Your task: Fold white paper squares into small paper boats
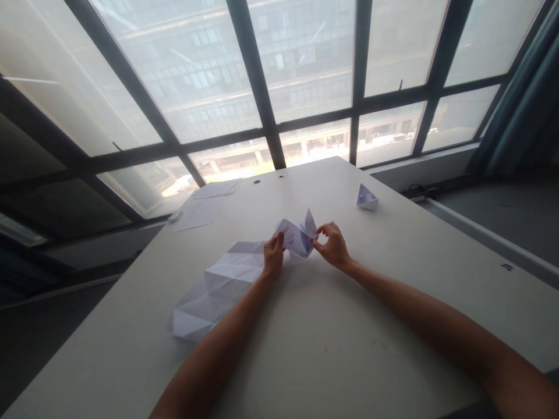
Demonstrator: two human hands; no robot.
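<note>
A partly folded white paper (293, 237) is held up between both hands above the table. Pinched in my left hand (274, 254) is its left side, with the thumb on the near face. My right hand (332, 243) grips the right edge between thumb and fingers, beside an upright pointed flap. Left of the hands lies a large creased sheet of paper (218, 285), marked with a grid of folds and partly covered by my left forearm. A small folded paper piece (367, 198) with a pointed top stands to the right, apart from both hands.
The white table (305, 337) reaches toward large framed windows (305, 58). Several flat paper sheets (205, 203) lie at its far left, near a small white object (175, 216). A blue-grey curtain (515, 116) hangs at the right.
</note>
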